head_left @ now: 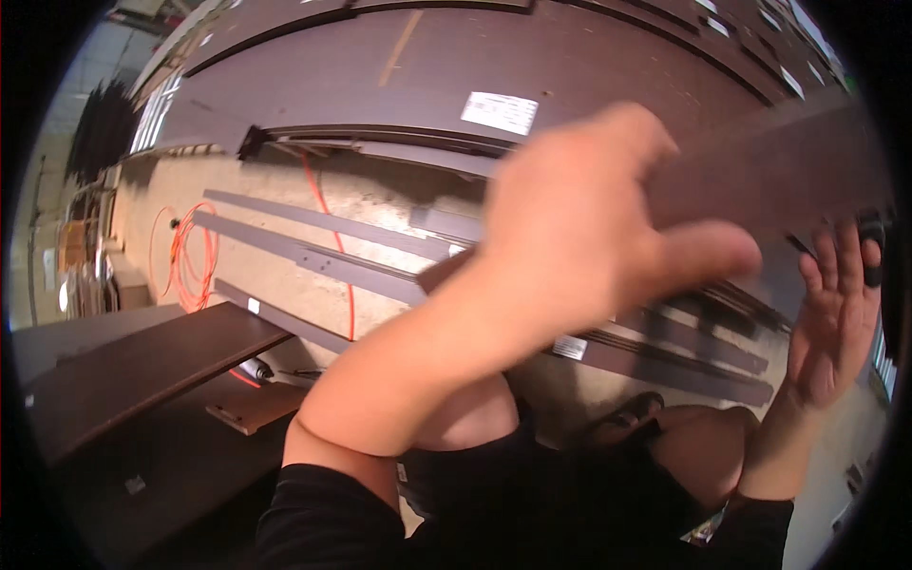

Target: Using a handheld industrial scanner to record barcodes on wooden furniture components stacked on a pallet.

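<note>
My left hand (pixel 575 214) reaches across the middle, its thumb along the lower edge of a dark brown board (pixel 769 166). The board is blurred and extends to the right rim. My right hand (pixel 836 328) is raised at the far right, palm showing and fingers stretched out beneath the board's far end. Whether those fingertips touch the board I cannot tell. A small black item (pixel 872 252) sits at one right finger; its kind is unclear.
Large brown panels (pixel 332 76) with white labels lie stacked ahead. Long narrow strips (pixel 351 275) rest on the concrete floor. An orange hose (pixel 195 256) coils at left. Brown boards (pixel 161 366) and a metal-tipped tool (pixel 256 369) are at lower left.
</note>
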Tool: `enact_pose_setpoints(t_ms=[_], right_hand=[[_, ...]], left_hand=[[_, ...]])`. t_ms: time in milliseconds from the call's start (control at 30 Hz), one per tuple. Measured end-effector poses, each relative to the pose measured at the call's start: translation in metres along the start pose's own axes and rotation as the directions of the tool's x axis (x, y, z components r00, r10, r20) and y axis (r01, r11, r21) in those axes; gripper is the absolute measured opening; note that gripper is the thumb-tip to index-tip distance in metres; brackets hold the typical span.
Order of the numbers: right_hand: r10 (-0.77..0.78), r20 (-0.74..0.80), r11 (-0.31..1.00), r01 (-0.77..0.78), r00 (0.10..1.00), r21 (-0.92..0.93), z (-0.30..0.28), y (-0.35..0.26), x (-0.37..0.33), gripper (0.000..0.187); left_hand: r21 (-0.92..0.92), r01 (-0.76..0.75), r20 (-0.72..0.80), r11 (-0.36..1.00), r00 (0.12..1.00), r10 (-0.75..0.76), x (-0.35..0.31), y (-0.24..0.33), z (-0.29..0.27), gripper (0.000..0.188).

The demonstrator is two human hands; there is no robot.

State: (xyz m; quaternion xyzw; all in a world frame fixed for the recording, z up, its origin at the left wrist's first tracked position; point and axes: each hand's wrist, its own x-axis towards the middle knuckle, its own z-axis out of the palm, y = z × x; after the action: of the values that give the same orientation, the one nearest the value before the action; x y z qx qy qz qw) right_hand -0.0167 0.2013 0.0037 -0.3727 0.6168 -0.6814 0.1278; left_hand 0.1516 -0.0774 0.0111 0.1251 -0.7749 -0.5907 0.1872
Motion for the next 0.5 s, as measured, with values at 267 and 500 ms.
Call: enact_pose_setpoints(t_ms=[267,500], right_hand=[[-0.009,0.019,0.998,0.010,1.000,-0.068,0.021,-0.003,0.008,0.055],[-0.024,0.055,0.997,0.028,0.998,-0.072,0.010,-0.010,0.006,0.054]], left_hand=[[-0.075,-0.027,-0.242,0.997,0.970,0.008,-0.001,0.002,-0.032,0.037],[0.058,0.011,-0.175,0.998,0.984,0.000,-0.002,0.005,-0.044,0.063]])
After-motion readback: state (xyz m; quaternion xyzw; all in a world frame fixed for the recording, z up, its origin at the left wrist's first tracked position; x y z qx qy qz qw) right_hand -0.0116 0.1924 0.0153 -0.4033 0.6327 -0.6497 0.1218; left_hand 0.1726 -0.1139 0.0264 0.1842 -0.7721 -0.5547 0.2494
